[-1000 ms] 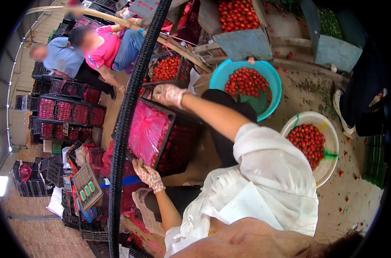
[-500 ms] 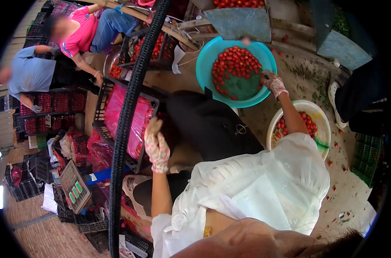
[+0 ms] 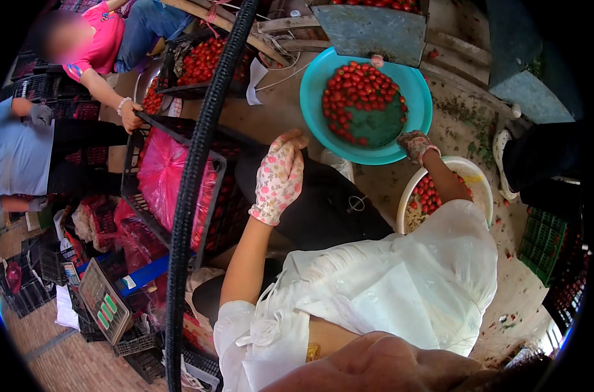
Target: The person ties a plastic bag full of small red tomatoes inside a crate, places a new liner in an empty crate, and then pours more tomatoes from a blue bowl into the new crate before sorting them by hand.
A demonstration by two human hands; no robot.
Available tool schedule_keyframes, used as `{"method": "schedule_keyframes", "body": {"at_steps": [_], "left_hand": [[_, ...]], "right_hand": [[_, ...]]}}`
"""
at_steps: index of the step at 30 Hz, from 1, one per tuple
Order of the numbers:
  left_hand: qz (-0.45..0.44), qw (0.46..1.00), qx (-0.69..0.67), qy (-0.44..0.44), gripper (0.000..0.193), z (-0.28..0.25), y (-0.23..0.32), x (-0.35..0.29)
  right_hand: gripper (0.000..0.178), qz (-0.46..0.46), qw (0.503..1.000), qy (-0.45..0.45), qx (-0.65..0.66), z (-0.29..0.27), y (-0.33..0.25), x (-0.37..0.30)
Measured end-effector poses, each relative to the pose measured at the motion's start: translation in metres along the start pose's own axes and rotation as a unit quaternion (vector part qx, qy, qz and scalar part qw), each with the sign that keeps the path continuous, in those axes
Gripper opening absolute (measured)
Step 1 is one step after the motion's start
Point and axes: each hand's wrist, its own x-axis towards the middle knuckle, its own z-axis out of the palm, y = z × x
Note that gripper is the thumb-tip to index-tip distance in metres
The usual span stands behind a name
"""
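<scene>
My left hand point(image 3: 278, 179), in a floral glove with bare fingertips, is raised above my dark-clothed knee. Its fingers are curled together, and whatever may be in them is hidden. At the near right rim of a turquoise basin point(image 3: 310, 124), my right hand point(image 3: 416, 146) is closed in a similar glove; what it may hold does not show. Cherry tomatoes point(image 3: 357, 91) cover the basin's far and left parts, leaving its green bottom bare on the right. Under my right forearm stands a white tub point(image 3: 406, 208), also with cherry tomatoes.
Left of my knee, a black crate point(image 3: 142, 209) holds tomatoes under pink plastic film; a co-worker's hand point(image 3: 129, 116) grips its far corner. Further left are a scale point(image 3: 104, 302) and stacked crates. A metal chute point(image 3: 369, 32) stands behind the basin. A black cord point(image 3: 202, 140) crosses the view.
My left hand has moved right, away from the crate, and its fingers have curled. My right hand has drawn back slightly to the basin's rim. The co-worker's hand has shifted along the crate.
</scene>
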Motion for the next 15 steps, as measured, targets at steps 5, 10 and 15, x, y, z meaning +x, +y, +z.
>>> {"method": "schedule_keyframes", "body": {"at_steps": [5, 10, 15], "left_hand": [[-0.101, 0.993, 0.067, -0.016, 0.022, 0.007, 0.005, 0.021], [-0.31, 0.924, -0.22, -0.034, 0.031, 0.031, -0.007, 0.036], [-0.291, 0.93, -0.222, -0.026, 0.032, 0.035, -0.024, 0.036]], "right_hand": [[0.049, -0.097, 0.812, 0.313, 0.483, -0.041, 0.035, 0.008], [0.045, 0.091, 0.884, 0.349, 0.298, -0.141, 0.054, 0.032], [0.049, 0.147, 0.927, 0.302, 0.167, -0.13, 0.054, 0.059]]}}
